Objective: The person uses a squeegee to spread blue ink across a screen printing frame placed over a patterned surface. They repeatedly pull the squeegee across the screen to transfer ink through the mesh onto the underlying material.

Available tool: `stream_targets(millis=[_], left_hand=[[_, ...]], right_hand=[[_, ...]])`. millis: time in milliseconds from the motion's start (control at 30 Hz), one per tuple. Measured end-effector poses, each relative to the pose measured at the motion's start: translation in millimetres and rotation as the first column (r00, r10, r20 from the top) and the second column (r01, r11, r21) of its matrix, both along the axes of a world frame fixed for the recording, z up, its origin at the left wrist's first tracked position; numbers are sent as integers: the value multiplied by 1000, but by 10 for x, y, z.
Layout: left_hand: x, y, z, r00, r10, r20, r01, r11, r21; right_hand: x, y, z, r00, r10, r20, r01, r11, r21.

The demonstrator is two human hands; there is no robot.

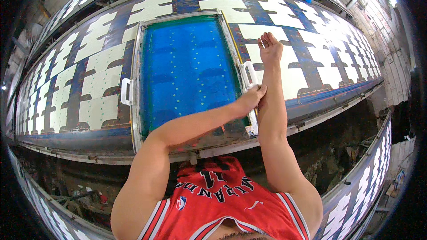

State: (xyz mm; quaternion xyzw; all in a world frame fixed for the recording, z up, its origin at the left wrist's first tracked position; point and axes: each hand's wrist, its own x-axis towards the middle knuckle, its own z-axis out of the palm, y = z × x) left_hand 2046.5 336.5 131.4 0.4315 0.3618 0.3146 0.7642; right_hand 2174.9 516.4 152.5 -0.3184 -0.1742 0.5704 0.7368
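A screen-printing frame [136,80] with blue mesh [182,69] lies flat on the long printing table, with rows of small pale dots across the mesh. It has one white handle [126,92] on its left side and another white handle [250,73] on its right. My left hand [252,98] reaches across the frame's near right corner, its fingers closed at my right forearm. Stretched out above the table right of the frame, my right hand [270,49] is empty, palm up and fingers extended. Under it lies a pale cut fabric piece [289,73].
Rows of pale fabric pieces [100,73] cover the dark table, and those left of the frame carry green dots. A metal rail [320,118] edges the table's near side. Other long tables with fabric pieces [338,211] stand behind and beside me. A brick wall [387,31] rises at right.
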Motion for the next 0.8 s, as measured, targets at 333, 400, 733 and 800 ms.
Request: stream_targets(millis=[333,400,733,800], left_hand=[[-189,-121,297,909,-337,-246,354,935,27],[-185,-73,246,901,-301,-314,340,938,75],[-124,89,-185,903,-427,38,426,882,-202],[-138,295,-396,944,-245,-221,243,969,-38]], right_hand=[[-50,200,-70,788,-65,612,104,994,-28],[-79,227,-190,711,-69,700,116,993,-20],[119,177,-530,381,-113,918,150,987,60],[152,84,-592,299,-60,952,107,994,29]])
